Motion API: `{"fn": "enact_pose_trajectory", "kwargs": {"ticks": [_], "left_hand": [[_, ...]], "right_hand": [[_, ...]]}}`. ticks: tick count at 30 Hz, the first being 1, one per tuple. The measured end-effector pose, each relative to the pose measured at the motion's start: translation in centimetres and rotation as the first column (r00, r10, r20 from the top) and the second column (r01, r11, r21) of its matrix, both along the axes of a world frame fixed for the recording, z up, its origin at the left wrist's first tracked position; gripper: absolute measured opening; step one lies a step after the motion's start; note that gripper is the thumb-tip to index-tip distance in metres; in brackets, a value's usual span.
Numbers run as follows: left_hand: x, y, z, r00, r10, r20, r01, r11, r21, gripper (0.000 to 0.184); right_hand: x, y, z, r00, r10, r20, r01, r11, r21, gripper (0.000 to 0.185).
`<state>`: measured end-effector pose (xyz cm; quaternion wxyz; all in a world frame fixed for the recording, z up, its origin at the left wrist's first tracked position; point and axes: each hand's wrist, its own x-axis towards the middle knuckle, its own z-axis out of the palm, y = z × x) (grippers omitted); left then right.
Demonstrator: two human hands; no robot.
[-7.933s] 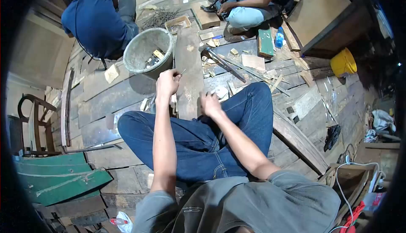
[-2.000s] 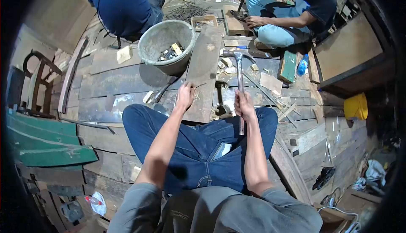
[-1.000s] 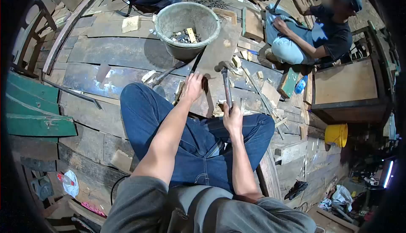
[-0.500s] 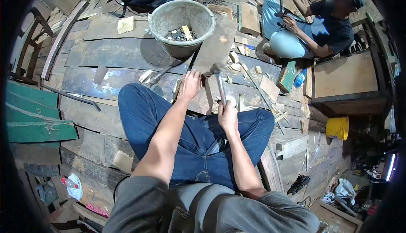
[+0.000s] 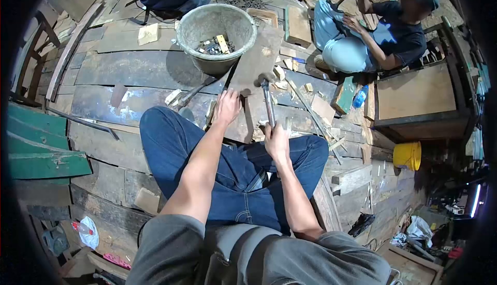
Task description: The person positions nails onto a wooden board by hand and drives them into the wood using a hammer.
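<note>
At the left edge of the board [image 5: 257,60], the left hand [image 5: 227,107] has bent fingers, their grip impossible to tell, while the right hand [image 5: 277,141] clasps the hammer [image 5: 269,103], head at the right edge.

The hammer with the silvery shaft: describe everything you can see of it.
The hammer with a slim, straight, silvery, metal-looking shaft has a darker, brownish-grey head set crosswise at the far end. The person's bare right hand grips the shaft's near part, hiding it. The hammer points away from the body, its head appearing over the right side of the long brown wooden plank; whether they touch cannot be told.
</note>
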<state>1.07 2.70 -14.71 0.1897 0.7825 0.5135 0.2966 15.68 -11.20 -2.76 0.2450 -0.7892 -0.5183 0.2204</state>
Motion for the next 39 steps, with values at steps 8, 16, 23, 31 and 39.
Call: {"fn": "enact_pose_trajectory", "kwargs": {"ticks": [8, 16, 23, 31, 39], "left_hand": [[-0.4, -0.2, -1.5, 1.0, -0.011, 0.003, 0.011, 0.999, 0.05, 0.041], [-0.5, -0.1, -1.1, 1.0, 0.0, -0.011, 0.001, 0.995, 0.096, 0.038], [-0.3, 0.0, -0.9, 0.999, 0.018, -0.048, -0.017, 1.0, 0.018, 0.04], [-0.3, -0.2, -1.5, 1.0, 0.006, 0.013, -0.008, 0.994, 0.11, 0.03], [-0.3, 0.1, -1.4, 0.999, 0.004, 0.047, -0.009, 0.994, 0.105, 0.033]], "right_hand": [[0.0, 0.1, -3.4, 0.997, 0.039, 0.07, -0.038, 0.999, -0.025, 0.026], [-0.4, -0.1, -3.9, 0.994, 0.061, 0.095, -0.062, 0.998, 0.011, 0.02], [-1.0, 0.0, -0.8, 0.998, 0.036, -0.042, -0.034, 0.999, 0.034, 0.024], [0.1, 0.1, -2.1, 0.998, 0.028, 0.063, -0.032, 0.997, 0.071, 0.024], [-0.5, 0.2, -0.7, 0.999, 0.033, 0.023, -0.033, 0.999, 0.012, 0.026]]}}
